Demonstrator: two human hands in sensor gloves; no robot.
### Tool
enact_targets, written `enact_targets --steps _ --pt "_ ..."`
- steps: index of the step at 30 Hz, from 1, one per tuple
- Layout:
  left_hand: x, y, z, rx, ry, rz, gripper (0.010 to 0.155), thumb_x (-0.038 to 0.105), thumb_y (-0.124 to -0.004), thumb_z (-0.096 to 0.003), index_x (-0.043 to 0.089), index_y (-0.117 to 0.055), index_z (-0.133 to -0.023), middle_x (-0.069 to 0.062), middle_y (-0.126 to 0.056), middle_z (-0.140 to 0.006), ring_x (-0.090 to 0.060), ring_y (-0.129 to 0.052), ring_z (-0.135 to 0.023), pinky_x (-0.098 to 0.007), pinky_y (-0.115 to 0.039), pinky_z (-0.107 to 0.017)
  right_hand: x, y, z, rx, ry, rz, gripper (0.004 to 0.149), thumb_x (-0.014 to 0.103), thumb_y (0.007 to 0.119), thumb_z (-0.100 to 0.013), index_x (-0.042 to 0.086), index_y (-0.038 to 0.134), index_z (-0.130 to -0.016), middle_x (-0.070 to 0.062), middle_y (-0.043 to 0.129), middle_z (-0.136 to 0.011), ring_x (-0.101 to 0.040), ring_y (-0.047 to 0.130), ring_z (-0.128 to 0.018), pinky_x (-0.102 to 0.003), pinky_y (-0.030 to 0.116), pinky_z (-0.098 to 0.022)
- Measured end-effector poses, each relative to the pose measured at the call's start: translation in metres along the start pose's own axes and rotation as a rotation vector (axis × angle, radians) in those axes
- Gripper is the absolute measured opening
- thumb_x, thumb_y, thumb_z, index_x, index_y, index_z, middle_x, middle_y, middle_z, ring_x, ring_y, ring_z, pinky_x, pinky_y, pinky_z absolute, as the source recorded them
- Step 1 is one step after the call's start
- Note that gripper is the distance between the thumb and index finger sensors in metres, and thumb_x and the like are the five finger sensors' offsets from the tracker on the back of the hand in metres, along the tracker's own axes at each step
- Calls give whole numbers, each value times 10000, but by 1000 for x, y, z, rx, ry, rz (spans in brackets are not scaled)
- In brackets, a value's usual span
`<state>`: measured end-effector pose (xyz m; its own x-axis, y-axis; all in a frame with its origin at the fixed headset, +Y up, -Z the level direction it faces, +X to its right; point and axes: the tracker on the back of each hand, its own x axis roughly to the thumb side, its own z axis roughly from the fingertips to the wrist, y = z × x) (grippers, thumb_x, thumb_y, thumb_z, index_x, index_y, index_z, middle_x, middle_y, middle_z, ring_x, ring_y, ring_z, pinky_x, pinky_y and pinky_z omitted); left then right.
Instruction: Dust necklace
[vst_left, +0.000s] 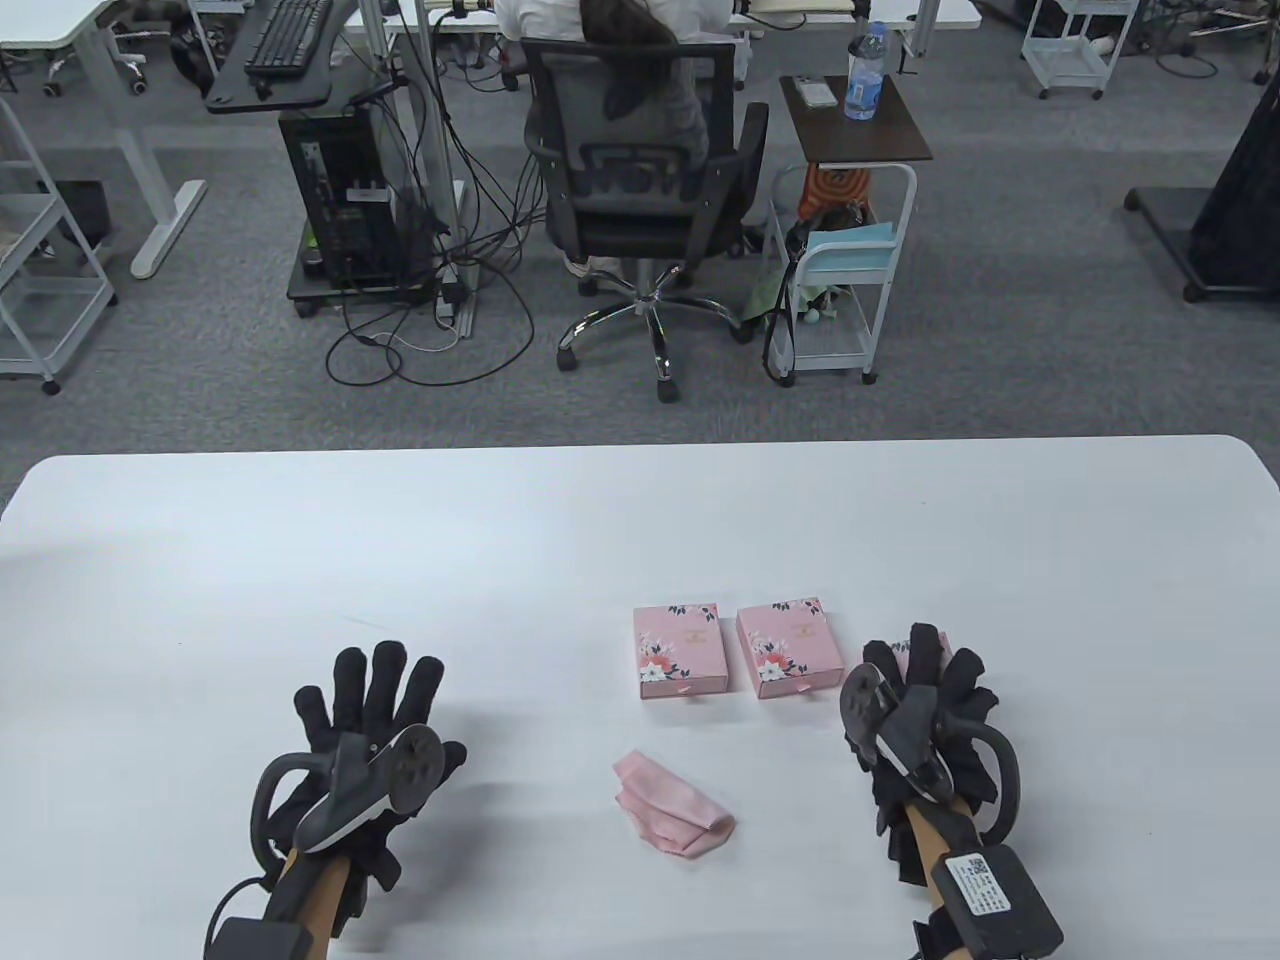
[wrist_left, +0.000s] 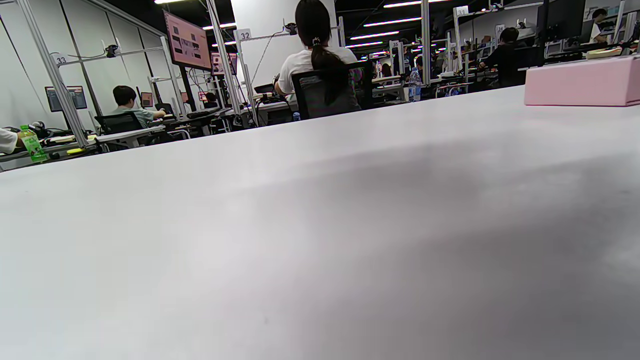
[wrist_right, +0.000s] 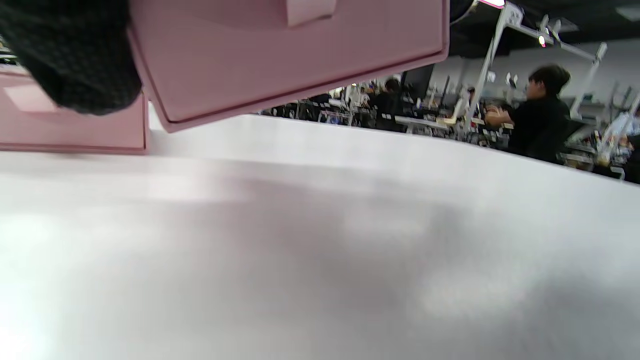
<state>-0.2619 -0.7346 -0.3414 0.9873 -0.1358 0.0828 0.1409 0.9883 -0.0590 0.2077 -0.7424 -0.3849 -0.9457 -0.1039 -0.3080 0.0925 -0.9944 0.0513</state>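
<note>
No necklace is in sight. Two shut pink floral boxes, one on the left (vst_left: 678, 650) and one on the right (vst_left: 790, 645), lie side by side on the white table (vst_left: 300, 560). A crumpled pink cloth (vst_left: 672, 815) lies in front of them. My right hand (vst_left: 925, 690) is just right of the boxes, its fingers round a third pink box (wrist_right: 280, 60). That box is tilted clear of the table, pull tab showing, with a gloved finger (wrist_right: 75, 55) across its corner. From above only a pink sliver of it (vst_left: 899, 652) shows. My left hand (vst_left: 372, 700) lies flat with fingers spread, far left of the cloth.
Beyond the table's far edge a person sits in an office chair (vst_left: 640, 180), next to a small cart (vst_left: 845, 270) with a water bottle (vst_left: 866, 75). The left wrist view shows bare tabletop and a pink box (wrist_left: 580, 82) at the right.
</note>
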Motion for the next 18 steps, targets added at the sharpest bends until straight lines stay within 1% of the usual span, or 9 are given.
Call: enact_targets --steps 6,8,9,12,13,15,18 --pt "0 0 0 -3 -1 -8 851 670 -340 -476 320 0 -1173 -123 27 -1275 -525 -49 -1155 -760 -212 -775 -8 21 -4 109 27 -16 818 623 790 -418 484 282 -1043 -33 123 -1226 -508 312 -1130 -601 418 -830" --pt "0 0 0 -4 -1 -7 851 670 -341 -476 320 1 -1173 -122 28 -1275 -524 -50 -1155 -760 -212 -775 -12 23 -5 122 29 -23 826 621 785 -417 506 243 -1030 -20 76 -1220 -499 291 -1136 -599 410 -834" --pt "0 0 0 -2 -1 -10 850 670 -340 -476 321 0 -1173 -123 28 -1275 -523 -50 -1156 -760 -210 -775 -14 24 -7 156 33 -40 831 616 782 -419 515 222 -1024 -15 59 -1216 -495 272 -1139 -600 396 -837" --pt "0 0 -1 -1 0 -9 851 670 -339 -476 320 0 -1173 -119 29 -1276 -522 -51 -1157 -758 -209 -777 -17 23 -6 194 35 -69 823 603 775 -422 525 211 -1017 -2 47 -1214 -489 204 -1145 -602 336 -847" --pt "0 0 -1 -1 0 -9 851 670 -340 -476 320 0 -1173 -121 28 -1276 -522 -49 -1157 -758 -208 -777 -18 23 -6 199 37 -62 823 607 767 -421 524 205 -1017 -1 50 -1215 -482 200 -1147 -598 329 -849" --pt "0 1 -1 2 -2 -12 851 671 -339 -476 322 1 -1173 -118 30 -1276 -520 -49 -1159 -757 -209 -779 -18 21 -3 195 33 -16 823 627 734 -412 520 190 -1021 3 42 -1211 -427 156 -1154 -580 289 -858" --pt "-1 3 -1 15 0 -13 851 670 -340 -476 319 -2 -1174 -118 26 -1277 -522 -53 -1158 -755 -210 -780 -17 12 1 144 20 29 795 654 681 -414 511 200 -1031 2 51 -1213 -417 149 -1153 -574 283 -858"
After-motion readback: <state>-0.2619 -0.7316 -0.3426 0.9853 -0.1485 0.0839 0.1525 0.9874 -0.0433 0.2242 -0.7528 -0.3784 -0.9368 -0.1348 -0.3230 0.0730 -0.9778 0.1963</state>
